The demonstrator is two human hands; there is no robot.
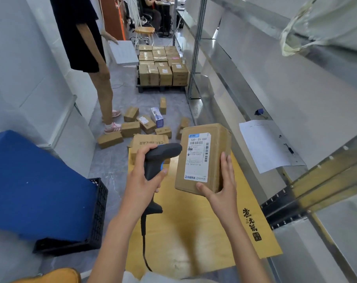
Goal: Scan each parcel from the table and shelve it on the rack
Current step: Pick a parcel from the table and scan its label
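Cardboard parcel (202, 158) with a white shipping label (197, 158) is gripped upright in the right hand (220, 190), thumb across its lower front, fingers along its right side. The left hand (141, 178) grips a black barcode scanner (159, 158), its head touching the label's left edge, above a yellowish cardboard sheet (194, 231). Small boxes (138, 124) lie scattered on the floor beyond.

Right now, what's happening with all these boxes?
A person is scanning parcels. The left hand grips a black barcode scanner, aimed at the shipping label on a cardboard parcel held up by the right hand. More boxes lie scattered on the floor, and the metal rack stands to the right.
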